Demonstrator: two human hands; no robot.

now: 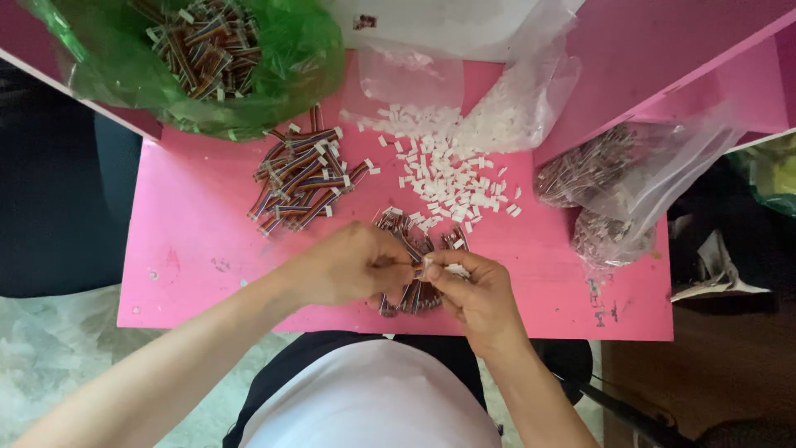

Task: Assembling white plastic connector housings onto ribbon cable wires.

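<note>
My left hand (352, 265) pinches the end of a short multicoloured ribbon cable (408, 249) over the near edge of a pink table (191, 257). My right hand (473, 286) pinches a small white plastic connector (429, 264) right against that cable end. Both hands meet above a small heap of cables (414, 294) partly hidden under them. A pile of loose cables (303, 178) lies to the far left of my hands. A scatter of white connectors (448, 178) lies just beyond them.
A green bag (207, 58) full of cables sits at the back left. A clear bag (506, 99) of white connectors spills at the back centre. Two clear bags (622, 174) of thin wired parts lie at the right edge.
</note>
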